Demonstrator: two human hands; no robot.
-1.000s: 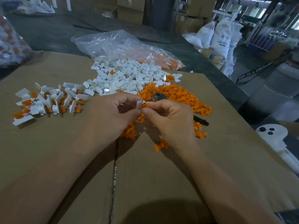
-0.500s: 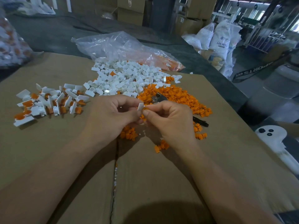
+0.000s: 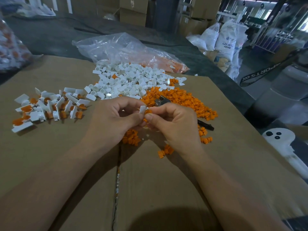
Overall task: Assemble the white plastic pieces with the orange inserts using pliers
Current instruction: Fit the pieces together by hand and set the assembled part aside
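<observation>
Cardboard (image 3: 166, 180) carries white pieces (image 3: 130, 79), orange inserts (image 3: 183, 99), assembled pieces (image 3: 48, 109) and pliers (image 3: 160, 100).

Two hands (image 3: 115, 120), one pliers (image 3: 162, 100), three piles: white pieces (image 3: 130, 79), orange inserts (image 3: 185, 99), assembled pieces (image 3: 50, 108)

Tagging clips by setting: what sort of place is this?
Likely a factory or warehouse floor: stacked cardboard boxes behind, sacks marked ABS resin at right, bulk heaps of white plastic pieces and orange inserts.

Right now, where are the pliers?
In the head view, the pliers lie on the orange pile, right of middle, just behind the right hand, which hides their middle.
</observation>
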